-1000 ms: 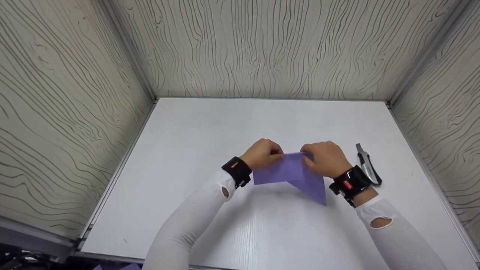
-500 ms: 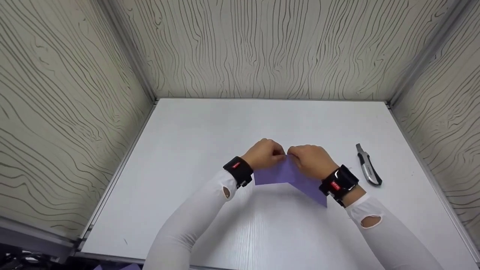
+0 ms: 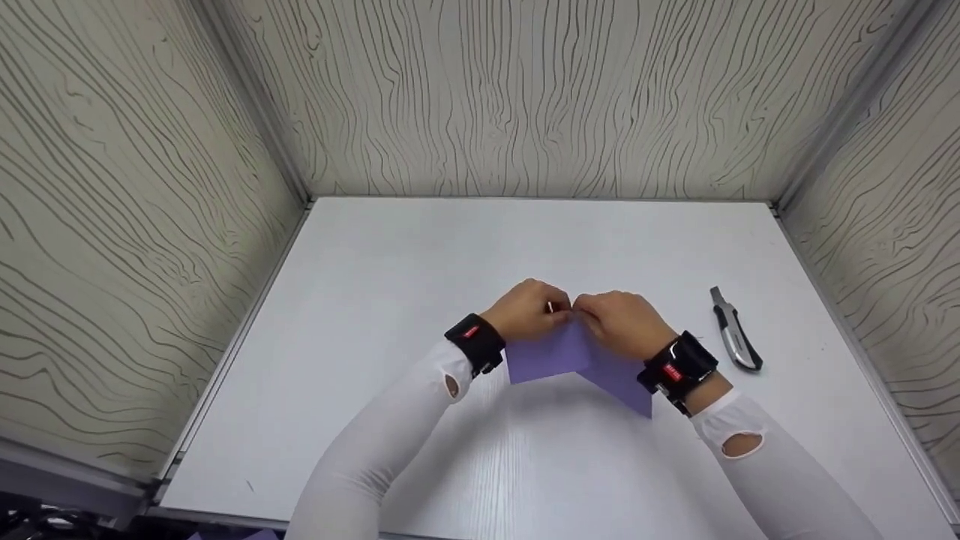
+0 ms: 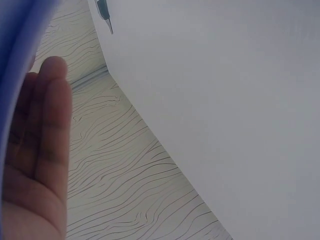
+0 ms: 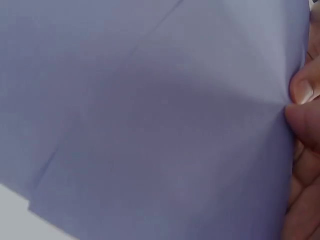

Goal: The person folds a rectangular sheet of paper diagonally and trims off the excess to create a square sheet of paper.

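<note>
A folded sheet of purple paper (image 3: 546, 358) hangs above the white table, spreading into a left and a right panel. At its upper edge my left hand (image 3: 527, 309) pinches it between thumb and fingers. Close beside, with thumbs nearly touching, my right hand (image 3: 624, 322) pinches the same edge. In the right wrist view the paper (image 5: 165, 130) fills most of the picture, and creases fan out from the pinched spot. The left wrist view shows the fingers (image 4: 54, 120) of the left hand behind a blurred strip of paper (image 4: 15, 55).
A utility knife (image 3: 736, 330) lies on the white table (image 3: 390, 270) right of the right hand. Wood-patterned panels (image 3: 480, 97) wall the table at the back and both sides. Purple pieces (image 3: 261, 535) show below the front edge at bottom left.
My right hand has moved left along the paper's top edge until it meets the left hand. The left panel's lower edge now hangs slightly lower.
</note>
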Demonstrator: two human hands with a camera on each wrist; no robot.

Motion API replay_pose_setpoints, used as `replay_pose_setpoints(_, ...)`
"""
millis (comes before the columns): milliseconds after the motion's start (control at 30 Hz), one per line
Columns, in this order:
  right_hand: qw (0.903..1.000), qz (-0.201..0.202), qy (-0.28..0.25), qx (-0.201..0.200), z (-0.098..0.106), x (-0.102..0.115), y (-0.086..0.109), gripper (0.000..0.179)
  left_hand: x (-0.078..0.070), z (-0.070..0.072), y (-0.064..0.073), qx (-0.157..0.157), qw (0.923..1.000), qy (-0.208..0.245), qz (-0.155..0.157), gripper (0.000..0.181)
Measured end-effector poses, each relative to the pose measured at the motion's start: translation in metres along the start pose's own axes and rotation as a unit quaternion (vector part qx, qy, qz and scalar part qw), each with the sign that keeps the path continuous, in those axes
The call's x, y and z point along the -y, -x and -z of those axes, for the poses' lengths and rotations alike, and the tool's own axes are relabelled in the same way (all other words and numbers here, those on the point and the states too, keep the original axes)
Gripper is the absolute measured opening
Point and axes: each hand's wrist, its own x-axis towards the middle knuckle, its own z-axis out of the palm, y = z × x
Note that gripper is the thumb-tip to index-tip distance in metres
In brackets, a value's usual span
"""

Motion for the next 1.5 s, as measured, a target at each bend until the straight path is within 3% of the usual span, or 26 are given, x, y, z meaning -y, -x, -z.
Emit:
replay_pose_setpoints(300, 0.9976, 0.005, -0.045, 0.051, 0.003, -0.012, 0.006, 0.011, 0.008, 0.002, 0.003, 0.031, 0.9993, 0.023, -0.003, 0.018)
replay_pose_setpoints(733, 0.9965, 0.013, -0.071, 0.042, 0.005, -0.019, 0.008, 0.012, 0.019, 0.012, 0.012, 0.076, 0.995, 0.058, 0.027, 0.017)
replay_pose_setpoints(1033, 0.9915, -0.009, -0.123, 0.043, 0.003, -0.025, 0.007, 0.012, 0.027, 0.021, 0.021, 0.056, 0.9951, 0.073, 0.037, 0.015)
replay_pose_setpoints(1500, 0.9811, -0.02, -0.187, 0.043, 0.007, -0.033, 0.012, 0.012, 0.039, 0.027, 0.032, 0.059, 0.9893, 0.117, 0.063, 0.017)
